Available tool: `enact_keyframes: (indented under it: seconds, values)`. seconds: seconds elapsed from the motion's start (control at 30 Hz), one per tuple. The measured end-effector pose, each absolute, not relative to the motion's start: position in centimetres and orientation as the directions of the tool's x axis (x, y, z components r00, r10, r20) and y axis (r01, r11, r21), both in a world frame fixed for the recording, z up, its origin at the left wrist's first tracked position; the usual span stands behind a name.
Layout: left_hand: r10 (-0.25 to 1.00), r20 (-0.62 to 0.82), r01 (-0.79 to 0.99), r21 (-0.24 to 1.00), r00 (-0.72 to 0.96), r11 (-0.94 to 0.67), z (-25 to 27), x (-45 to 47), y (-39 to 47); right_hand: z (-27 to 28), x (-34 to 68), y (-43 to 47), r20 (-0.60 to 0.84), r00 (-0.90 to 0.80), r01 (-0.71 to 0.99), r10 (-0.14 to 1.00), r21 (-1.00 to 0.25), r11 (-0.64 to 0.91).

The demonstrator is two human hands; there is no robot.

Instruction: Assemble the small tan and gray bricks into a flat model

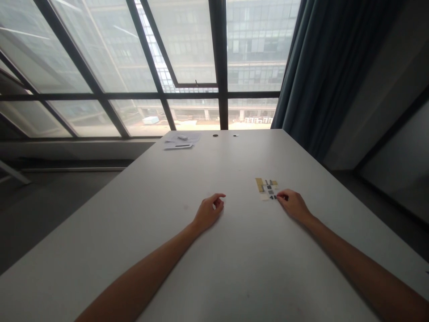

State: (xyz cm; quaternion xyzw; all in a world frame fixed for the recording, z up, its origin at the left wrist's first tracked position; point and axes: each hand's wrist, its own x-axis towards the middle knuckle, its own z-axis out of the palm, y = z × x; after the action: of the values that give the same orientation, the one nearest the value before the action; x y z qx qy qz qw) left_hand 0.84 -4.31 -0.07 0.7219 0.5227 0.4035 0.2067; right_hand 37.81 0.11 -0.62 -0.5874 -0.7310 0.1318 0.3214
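My right hand [292,202] rests on the white table [234,250], its thumb and fingertips pinched together at the lower right edge of a group of small pieces. Whatever sits between those fingertips is too small to make out. The group holds yellowish strips [259,184], a grey square piece [271,192] and small black pieces [271,197], all lying flat. My left hand [209,212] lies on its side on the table, left of the pieces and apart from them. Its index finger stretches out, the thumb stands apart, and it holds nothing.
Papers [177,146] with a dark pen [182,146] and a small pale object [182,137] lie at the far left of the table. Two round spots [215,135] mark the far edge. Behind are framed windows [187,44] and a dark blue curtain [321,67] at the right.
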Motion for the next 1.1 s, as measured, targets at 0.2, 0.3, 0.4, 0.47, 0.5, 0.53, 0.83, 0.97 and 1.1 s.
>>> enact_keyframes:
  seconds: [0.2,0.3,0.4,0.47,0.5,0.53,0.83,0.97,1.1]
  values:
    - [0.924,0.362,0.580,0.730,0.120,-0.361,0.05,0.97,-4.46,-0.49,37.70,0.22,0.272,-0.093,0.809,0.958,-0.541,0.232]
    - [0.926,0.358,0.577,0.734,0.120,-0.359,0.07,1.00,-4.51,-0.46,37.70,0.33,0.268,-0.099,0.818,0.958,-0.526,0.231]
    - [0.926,0.360,0.578,0.733,0.116,-0.358,-0.02,0.98,-4.47,-0.40,37.67,0.39,0.271,-0.101,0.829,0.957,-0.509,0.231]
    - [0.925,0.362,0.580,0.731,0.117,-0.360,-0.08,0.96,-4.42,-0.35,37.63,0.41,0.267,-0.101,0.836,0.958,-0.499,0.227]
    - [0.924,0.363,0.580,0.730,0.118,-0.361,-0.09,0.96,-4.40,-0.34,37.61,0.43,0.265,-0.101,0.839,0.959,-0.496,0.225]
    - [0.924,0.364,0.581,0.729,0.119,-0.362,-0.08,0.96,-4.38,-0.34,37.60,0.45,0.263,-0.101,0.840,0.960,-0.494,0.223]
    - [0.920,0.371,0.587,0.720,0.124,-0.370,0.06,1.10,-4.39,-0.99,38.01,1.02,0.270,-0.119,0.832,0.956,-0.498,0.245]
    - [0.920,0.373,0.589,0.718,0.123,-0.370,-0.06,1.08,-4.33,-0.89,37.98,0.97,0.249,-0.121,0.839,0.961,-0.492,0.233]
    - [0.923,0.366,0.598,0.716,0.119,-0.361,0.02,1.14,-4.34,-0.58,37.82,0.76,0.243,-0.120,0.838,0.962,-0.495,0.230]
